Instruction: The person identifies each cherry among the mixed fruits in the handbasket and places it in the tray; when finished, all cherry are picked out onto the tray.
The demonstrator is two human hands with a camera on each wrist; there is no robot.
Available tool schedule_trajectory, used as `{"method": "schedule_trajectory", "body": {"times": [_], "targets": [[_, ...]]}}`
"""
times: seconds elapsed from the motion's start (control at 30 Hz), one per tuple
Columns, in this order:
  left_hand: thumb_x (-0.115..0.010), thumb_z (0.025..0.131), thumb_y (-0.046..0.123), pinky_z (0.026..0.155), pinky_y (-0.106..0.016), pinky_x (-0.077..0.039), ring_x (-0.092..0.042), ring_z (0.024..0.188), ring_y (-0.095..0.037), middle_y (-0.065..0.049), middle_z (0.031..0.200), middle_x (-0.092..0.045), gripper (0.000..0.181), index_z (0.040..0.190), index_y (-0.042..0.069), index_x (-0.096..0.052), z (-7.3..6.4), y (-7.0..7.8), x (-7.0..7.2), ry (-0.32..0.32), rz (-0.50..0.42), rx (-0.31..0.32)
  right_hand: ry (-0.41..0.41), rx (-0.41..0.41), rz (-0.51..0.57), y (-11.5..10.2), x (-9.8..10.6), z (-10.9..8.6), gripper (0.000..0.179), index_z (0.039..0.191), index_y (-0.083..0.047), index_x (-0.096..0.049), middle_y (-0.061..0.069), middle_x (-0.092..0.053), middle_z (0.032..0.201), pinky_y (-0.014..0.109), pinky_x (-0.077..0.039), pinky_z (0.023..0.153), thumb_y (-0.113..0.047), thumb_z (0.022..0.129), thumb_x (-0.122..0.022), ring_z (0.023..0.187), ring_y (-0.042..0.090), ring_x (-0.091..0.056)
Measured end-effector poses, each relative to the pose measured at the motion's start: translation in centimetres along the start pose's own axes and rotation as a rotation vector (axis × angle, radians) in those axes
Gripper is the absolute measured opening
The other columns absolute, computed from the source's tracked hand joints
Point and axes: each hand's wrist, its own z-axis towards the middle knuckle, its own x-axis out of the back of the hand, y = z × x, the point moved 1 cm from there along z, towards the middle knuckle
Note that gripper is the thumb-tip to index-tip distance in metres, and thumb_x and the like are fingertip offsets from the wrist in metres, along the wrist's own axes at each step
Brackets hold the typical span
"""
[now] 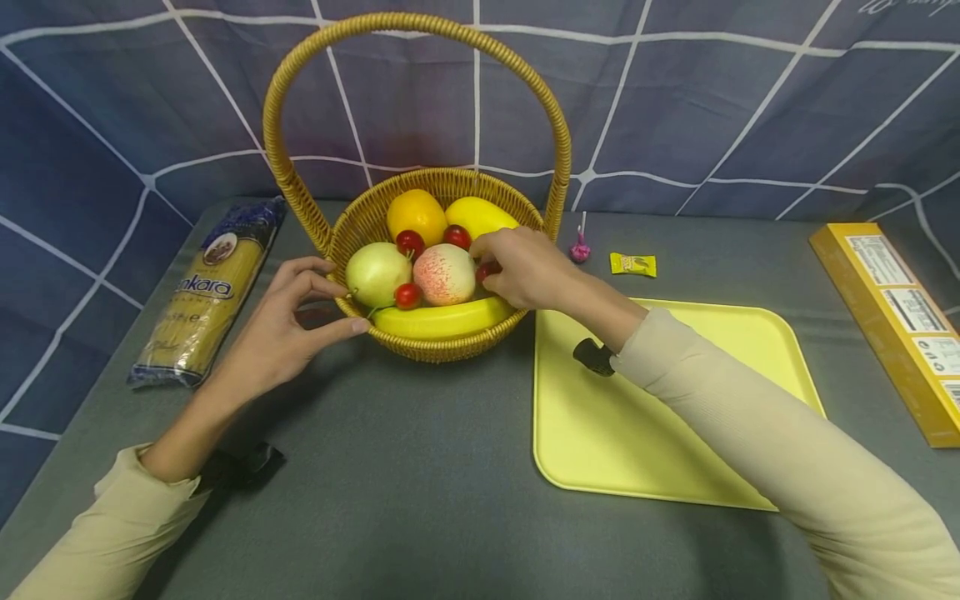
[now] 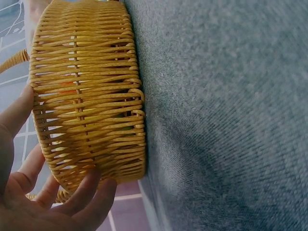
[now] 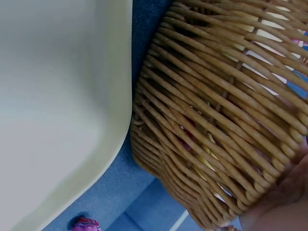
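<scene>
The left hand [image 1: 288, 325] touches the side of a fruit basket [image 1: 438, 348]. The right hand [image 1: 528, 267] reaches in and pinches a red cherry [image 1: 487, 270]. A yellow tray [image 1: 630, 442] is on the right, a pasta bag [image 1: 206, 296] on the left.

Toward the back of the bench [image 1: 420, 467], a basket [image 1: 442, 348], a pasta packet [image 1: 210, 296] to its left, a tray [image 1: 600, 442] to its right and farther forward. Behind the tray, a lollipop [image 1: 579, 252] and, right of that, a wrapped sweet [image 1: 633, 264]; at far right, a box [image 1: 892, 333]. In the basket, banana [image 1: 442, 321] in front, peach [image 1: 446, 275] behind it, another fruit [image 1: 378, 273] at left, orange [image 1: 416, 218] at back, cherries [image 1: 410, 242] between.
</scene>
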Motion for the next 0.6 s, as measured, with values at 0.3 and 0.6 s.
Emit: {"method": "schedule_trajectory", "body": {"times": [0.3, 0.6], "targets": [[-0.080, 0.083, 0.009, 0.097, -0.056, -0.050, -0.045, 0.118, -0.028, -0.014, 0.139, -0.038, 0.036, 0.111, -0.003, -0.062, 0.0, -0.1, 0.0, 0.005, 0.001, -0.001, 0.085, 0.079, 0.079, -0.1, 1.1, -2.1, 0.024, 0.114, -0.003, -0.072, 0.007, -0.071, 0.105, 0.036, -0.050, 0.082, -0.007, 0.091, -0.066, 0.088, 0.022, -0.058], [-0.080, 0.084, 0.009, 0.098, -0.054, -0.050, -0.046, 0.118, -0.028, -0.014, 0.139, -0.038, 0.035, 0.111, -0.003, -0.062, -0.1, 0.0, 0.0, 0.004, 0.000, -0.002, 0.256, 0.144, 0.188, -0.2, 1.3, -5.0, 0.024, 0.114, -0.005, -0.071, 0.005, -0.070, 0.108, 0.036, -0.052, 0.087, -0.015, 0.092, -0.071, 0.097, 0.018, -0.061]]}}
